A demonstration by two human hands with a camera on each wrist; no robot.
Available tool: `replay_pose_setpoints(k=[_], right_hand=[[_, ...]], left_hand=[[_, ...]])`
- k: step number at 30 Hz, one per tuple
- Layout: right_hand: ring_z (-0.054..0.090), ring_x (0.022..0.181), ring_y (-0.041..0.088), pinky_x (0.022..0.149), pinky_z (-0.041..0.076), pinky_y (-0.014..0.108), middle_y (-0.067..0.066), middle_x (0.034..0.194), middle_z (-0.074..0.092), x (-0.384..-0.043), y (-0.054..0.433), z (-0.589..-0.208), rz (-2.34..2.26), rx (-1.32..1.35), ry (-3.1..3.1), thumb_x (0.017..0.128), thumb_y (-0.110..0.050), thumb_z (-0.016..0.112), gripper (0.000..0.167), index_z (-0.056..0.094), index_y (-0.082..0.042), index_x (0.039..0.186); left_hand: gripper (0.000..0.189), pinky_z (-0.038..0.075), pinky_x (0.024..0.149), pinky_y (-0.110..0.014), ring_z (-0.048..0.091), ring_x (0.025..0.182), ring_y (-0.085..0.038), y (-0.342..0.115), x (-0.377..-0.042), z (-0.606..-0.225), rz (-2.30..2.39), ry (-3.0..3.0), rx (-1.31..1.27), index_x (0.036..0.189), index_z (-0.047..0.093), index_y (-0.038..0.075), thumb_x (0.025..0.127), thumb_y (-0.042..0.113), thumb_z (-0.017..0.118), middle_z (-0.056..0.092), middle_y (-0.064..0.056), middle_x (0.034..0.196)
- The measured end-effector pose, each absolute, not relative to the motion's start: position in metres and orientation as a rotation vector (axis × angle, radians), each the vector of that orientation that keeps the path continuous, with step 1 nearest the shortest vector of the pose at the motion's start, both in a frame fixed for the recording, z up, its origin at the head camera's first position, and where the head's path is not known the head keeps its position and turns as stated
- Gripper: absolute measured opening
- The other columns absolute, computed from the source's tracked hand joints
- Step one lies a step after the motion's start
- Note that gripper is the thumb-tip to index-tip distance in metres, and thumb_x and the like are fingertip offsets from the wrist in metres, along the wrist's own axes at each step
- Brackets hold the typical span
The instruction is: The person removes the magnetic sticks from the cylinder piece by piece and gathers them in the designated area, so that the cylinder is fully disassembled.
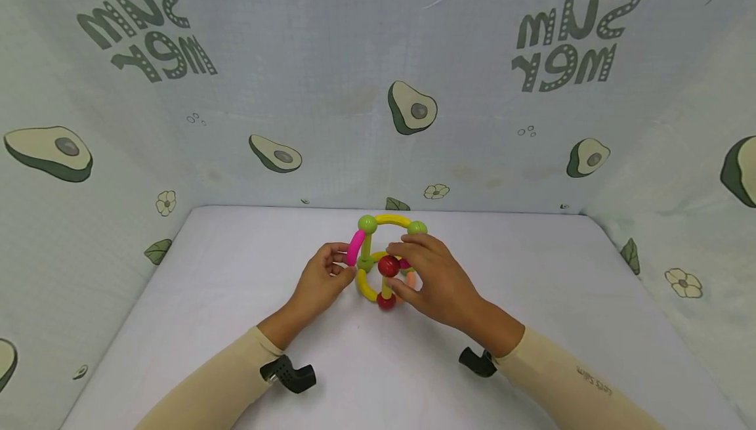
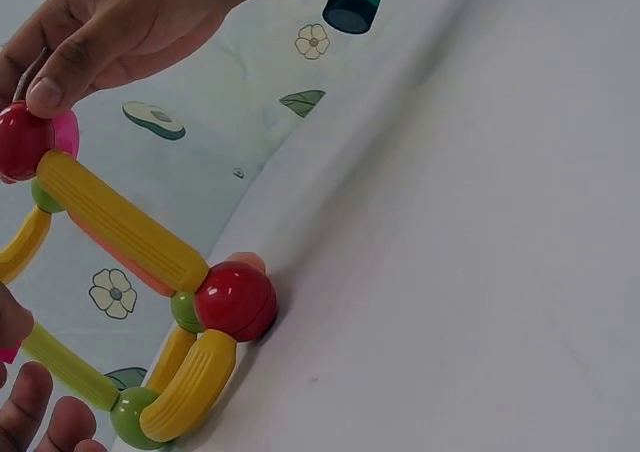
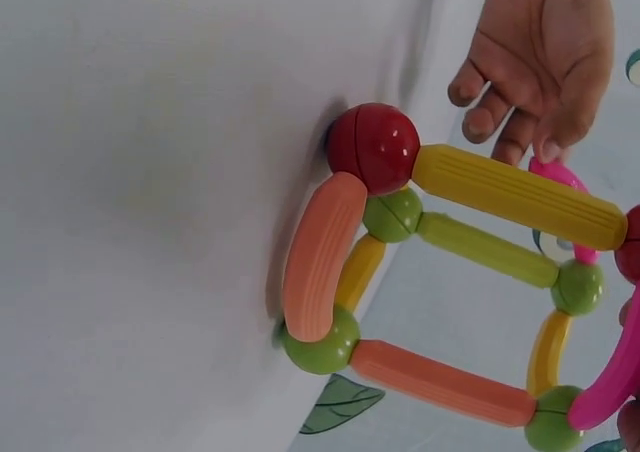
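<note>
A frame of magnetic rods and balls stands on the table in the head view. Its upper red ball (image 1: pixel 388 266) tops a yellow upright rod (image 3: pixel 520 197), with the lower red ball (image 1: pixel 386 301) at its foot. My right hand (image 1: pixel 443 280) holds the upper red ball between thumb and fingers. On the left side, my left hand (image 1: pixel 321 280) pinches the lower end of a curved pink rod (image 1: pixel 355 248), which hangs from a green ball (image 1: pixel 367 224). Another curved pink rod (image 3: pixel 612 377) is partly hidden by my right hand.
A white cloth covers the table (image 1: pixel 331 377), and a printed cloth backdrop (image 1: pixel 354 141) rises behind and at both sides. Dark wrist cameras (image 1: pixel 289 374) sit on both sleeves. Orange rods (image 3: pixel 445 382) form part of the frame's right side.
</note>
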State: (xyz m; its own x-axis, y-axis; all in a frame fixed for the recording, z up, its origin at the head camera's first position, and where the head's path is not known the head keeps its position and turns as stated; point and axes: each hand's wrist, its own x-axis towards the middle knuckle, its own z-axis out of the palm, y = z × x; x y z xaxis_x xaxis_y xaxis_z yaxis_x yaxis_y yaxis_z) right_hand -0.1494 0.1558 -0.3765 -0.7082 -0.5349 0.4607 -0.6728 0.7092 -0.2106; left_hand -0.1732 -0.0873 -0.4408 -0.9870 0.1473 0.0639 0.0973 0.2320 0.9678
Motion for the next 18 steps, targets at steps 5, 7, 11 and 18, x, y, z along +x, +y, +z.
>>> replay_pose_setpoints(k=[5, 7, 11, 18], right_hand=[[0.044, 0.138, 0.026, 0.106, 0.047, 0.048, 0.006, 0.135, 0.061, -0.147, 0.167, -0.377, 0.565, 0.910, -2.508, 0.079, -0.025, 0.091, 0.072, 0.057, -0.006, 0.140], [0.044, 0.137, 0.028, 0.107, 0.045, 0.050, 0.008, 0.135, 0.060, -0.146, 0.174, -0.378, 0.598, 0.890, -2.491, 0.080, -0.022, 0.090, 0.072, 0.054, -0.005, 0.140], [0.046, 0.132, 0.030, 0.103, 0.047, 0.054, 0.010, 0.134, 0.057, -0.143, 0.189, -0.383, 0.668, 0.786, -2.500, 0.082, -0.013, 0.086, 0.067, 0.051, -0.005, 0.138], [0.053, 0.123, 0.034, 0.097, 0.052, 0.054, 0.014, 0.123, 0.061, -0.137, 0.202, -0.402, 0.738, 0.567, -2.694, 0.088, -0.011, 0.080, 0.046, 0.058, -0.004, 0.128]], left_hand=[[0.049, 0.051, 0.067, -0.028, 0.059, 0.086, -0.022, -0.094, -0.175, -0.446, 1.831, 2.434, 0.244, 0.135, 0.055, 0.007, 0.091, 0.008, 0.074, 0.066, -0.010, 0.110], [0.050, 0.052, 0.069, -0.029, 0.059, 0.088, -0.021, -0.098, -0.176, -0.448, 1.798, 2.439, 0.245, 0.136, 0.054, 0.008, 0.090, 0.008, 0.075, 0.066, -0.009, 0.111], [0.052, 0.053, 0.076, -0.034, 0.060, 0.093, -0.020, -0.104, -0.178, -0.452, 1.711, 2.485, 0.256, 0.137, 0.054, 0.008, 0.090, 0.009, 0.077, 0.065, -0.004, 0.111], [0.056, 0.046, 0.105, -0.049, 0.057, 0.122, -0.025, -0.109, -0.179, -0.454, 1.474, 2.641, 0.317, 0.139, 0.055, 0.012, 0.089, 0.016, 0.080, 0.068, 0.000, 0.122]])
